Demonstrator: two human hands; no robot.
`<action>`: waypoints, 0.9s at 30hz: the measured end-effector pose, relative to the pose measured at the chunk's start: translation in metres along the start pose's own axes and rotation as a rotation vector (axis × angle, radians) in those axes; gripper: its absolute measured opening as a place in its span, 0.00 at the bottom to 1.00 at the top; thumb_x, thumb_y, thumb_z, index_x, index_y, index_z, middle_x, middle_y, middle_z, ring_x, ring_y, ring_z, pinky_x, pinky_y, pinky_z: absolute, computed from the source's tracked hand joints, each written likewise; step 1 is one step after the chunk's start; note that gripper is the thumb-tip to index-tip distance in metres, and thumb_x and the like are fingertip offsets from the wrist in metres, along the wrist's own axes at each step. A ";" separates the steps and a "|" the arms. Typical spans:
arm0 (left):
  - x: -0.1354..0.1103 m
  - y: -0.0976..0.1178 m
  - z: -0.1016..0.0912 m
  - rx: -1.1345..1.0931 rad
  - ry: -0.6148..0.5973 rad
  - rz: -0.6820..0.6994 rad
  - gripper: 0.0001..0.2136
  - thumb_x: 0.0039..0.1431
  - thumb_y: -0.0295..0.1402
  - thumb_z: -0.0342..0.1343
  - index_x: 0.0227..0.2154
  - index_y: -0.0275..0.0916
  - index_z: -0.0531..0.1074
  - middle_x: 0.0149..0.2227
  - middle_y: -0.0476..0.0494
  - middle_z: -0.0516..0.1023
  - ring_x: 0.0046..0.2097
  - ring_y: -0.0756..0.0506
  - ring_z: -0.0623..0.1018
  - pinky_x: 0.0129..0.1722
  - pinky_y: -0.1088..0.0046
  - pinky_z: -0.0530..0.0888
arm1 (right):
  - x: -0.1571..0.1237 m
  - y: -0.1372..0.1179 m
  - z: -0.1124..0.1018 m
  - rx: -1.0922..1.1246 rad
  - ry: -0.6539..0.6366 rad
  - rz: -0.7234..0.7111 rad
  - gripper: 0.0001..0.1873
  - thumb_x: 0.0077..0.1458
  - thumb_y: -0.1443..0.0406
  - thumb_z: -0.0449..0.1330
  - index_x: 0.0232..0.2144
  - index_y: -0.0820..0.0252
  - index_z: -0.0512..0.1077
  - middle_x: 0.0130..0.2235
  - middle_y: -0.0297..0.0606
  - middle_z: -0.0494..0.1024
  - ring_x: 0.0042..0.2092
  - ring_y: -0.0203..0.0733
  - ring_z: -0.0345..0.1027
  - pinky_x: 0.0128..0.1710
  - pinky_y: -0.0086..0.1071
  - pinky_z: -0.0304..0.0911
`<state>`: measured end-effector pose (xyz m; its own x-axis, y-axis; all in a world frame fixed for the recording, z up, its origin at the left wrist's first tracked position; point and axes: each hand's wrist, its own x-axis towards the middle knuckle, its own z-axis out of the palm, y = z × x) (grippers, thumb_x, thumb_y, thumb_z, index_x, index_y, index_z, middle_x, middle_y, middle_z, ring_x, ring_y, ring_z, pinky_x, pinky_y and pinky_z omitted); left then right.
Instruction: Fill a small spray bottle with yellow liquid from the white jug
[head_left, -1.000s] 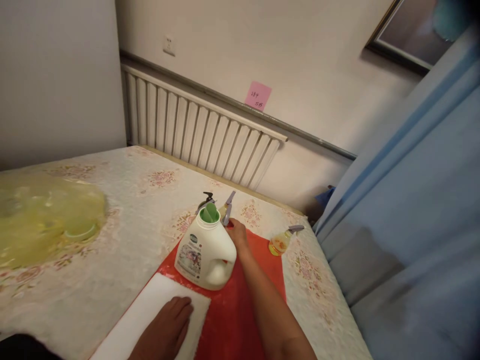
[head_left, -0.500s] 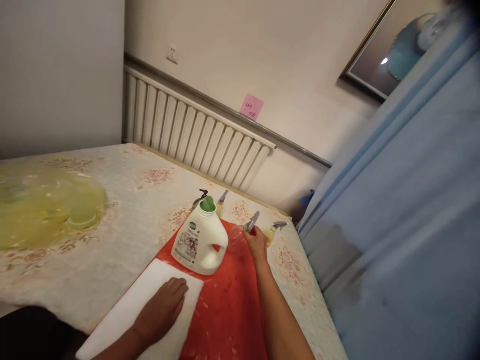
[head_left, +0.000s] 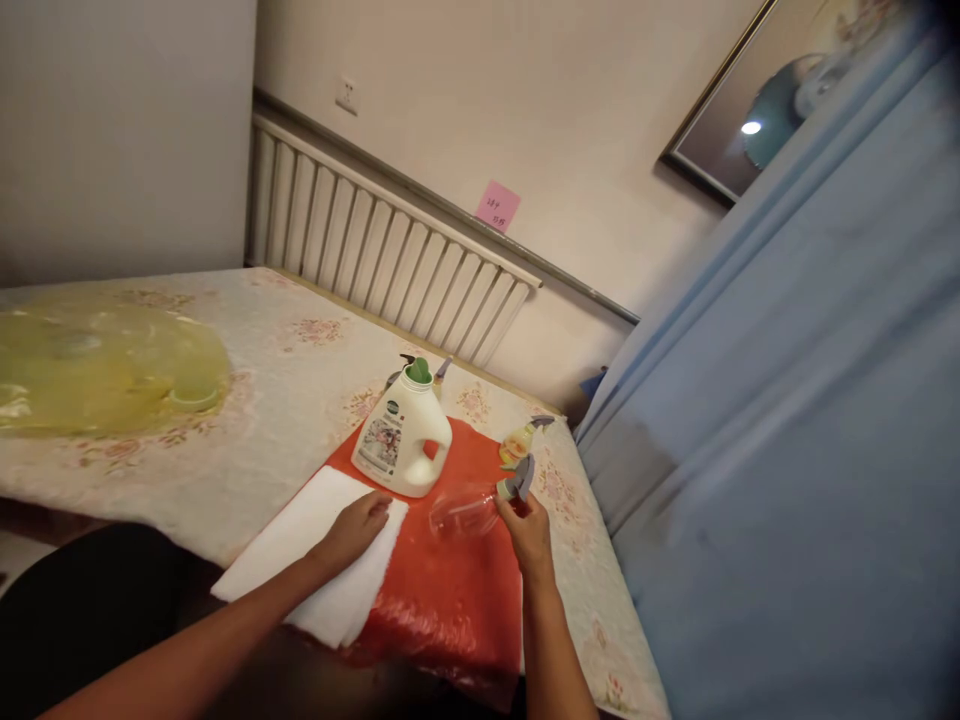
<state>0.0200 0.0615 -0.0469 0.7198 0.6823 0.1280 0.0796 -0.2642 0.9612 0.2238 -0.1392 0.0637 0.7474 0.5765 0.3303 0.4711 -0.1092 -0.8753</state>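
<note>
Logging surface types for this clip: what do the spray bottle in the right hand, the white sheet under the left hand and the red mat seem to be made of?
Spray bottle in the right hand: clear plastic, see-through body, grey trigger. White sheet under the left hand: soft matte cloth or paper, with layered edges. Red mat: probably glossy plastic film, since it shows shiny crinkles.

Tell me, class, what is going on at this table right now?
A person sits at a table with a floral cloth. The right hand holds a clear spray bottle by its grey trigger head, tipped sideways over a red mat. The left hand rests flat on a white cloth lying partly on that mat. A white detergent jug with a green cap stands at the mat's far end, a yellow spray bottle to its right.
</note>
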 end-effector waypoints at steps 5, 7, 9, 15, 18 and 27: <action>-0.032 0.039 0.009 -0.864 -0.183 -0.357 0.25 0.57 0.51 0.59 0.51 0.42 0.67 0.56 0.37 0.70 0.57 0.37 0.71 0.51 0.57 0.72 | -0.033 0.000 0.017 0.221 -0.021 0.110 0.24 0.46 0.52 0.68 0.40 0.65 0.78 0.37 0.43 0.83 0.38 0.47 0.76 0.40 0.38 0.71; -0.046 0.048 0.011 -1.028 -0.333 -0.357 0.22 0.60 0.50 0.57 0.52 0.45 0.67 0.56 0.40 0.71 0.55 0.38 0.73 0.50 0.54 0.72 | -0.044 -0.003 0.026 0.272 -0.021 0.125 0.24 0.45 0.53 0.68 0.39 0.64 0.78 0.38 0.43 0.83 0.39 0.47 0.76 0.40 0.38 0.71; -0.057 0.051 0.012 -1.132 -0.475 -0.341 0.21 0.63 0.48 0.55 0.55 0.47 0.67 0.57 0.41 0.72 0.56 0.37 0.73 0.51 0.50 0.72 | -0.054 -0.007 0.033 0.290 -0.019 0.124 0.23 0.45 0.53 0.69 0.38 0.63 0.79 0.38 0.42 0.83 0.40 0.47 0.76 0.41 0.38 0.71; -0.063 0.045 0.015 -1.196 -0.525 -0.344 0.26 0.63 0.39 0.57 0.63 0.46 0.60 0.63 0.36 0.67 0.60 0.35 0.71 0.51 0.55 0.73 | -0.072 -0.022 0.040 0.251 -0.019 0.092 0.23 0.47 0.54 0.68 0.43 0.62 0.77 0.41 0.42 0.83 0.42 0.47 0.76 0.46 0.39 0.70; -0.061 0.041 0.013 -1.210 -0.515 -0.317 0.26 0.63 0.39 0.58 0.62 0.43 0.61 0.62 0.34 0.68 0.60 0.34 0.71 0.53 0.54 0.71 | -0.075 -0.026 0.048 0.315 0.032 0.109 0.27 0.47 0.54 0.68 0.48 0.61 0.74 0.45 0.43 0.81 0.46 0.48 0.76 0.49 0.38 0.68; -0.036 0.027 -0.006 -1.173 -0.538 -0.340 0.22 0.62 0.37 0.59 0.58 0.42 0.65 0.49 0.39 0.77 0.46 0.41 0.78 0.45 0.62 0.73 | -0.072 -0.038 0.081 0.277 0.258 0.225 0.23 0.49 0.53 0.66 0.43 0.60 0.75 0.40 0.39 0.81 0.41 0.44 0.74 0.42 0.33 0.67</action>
<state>-0.0076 0.0337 -0.0242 0.9848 0.1734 -0.0089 -0.1333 0.7881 0.6009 0.1143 -0.1111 0.0447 0.9261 0.3383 0.1673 0.1663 0.0323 -0.9856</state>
